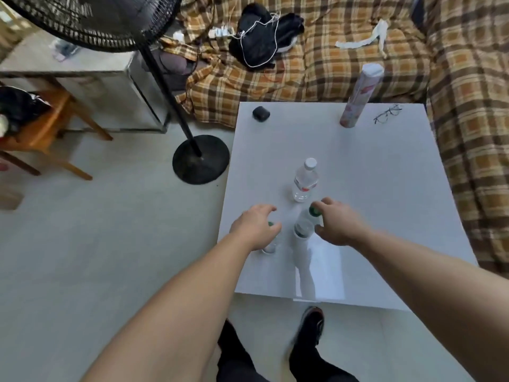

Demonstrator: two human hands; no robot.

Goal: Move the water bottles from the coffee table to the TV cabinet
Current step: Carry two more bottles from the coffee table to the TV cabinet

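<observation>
Three clear water bottles stand on the white coffee table [385, 188]. A white-capped bottle [305, 180] stands in the middle, untouched. Nearer me is a green-capped bottle [305, 226]. My right hand [340, 226] is beside it, finger and thumb spread on either side of its cap, not closed. My left hand [254, 227] hovers over a second green-capped bottle [269, 248], hiding most of it, with its fingers curved and apart. Both bottles rest on the table.
A tall pink can [358, 97], glasses [387, 114] and a small black case [261, 113] sit at the table's far side. A plaid sofa [344, 51] wraps the back and right. A standing fan [198, 158] is on the left floor, and a grey cabinet [82, 64] at the far left.
</observation>
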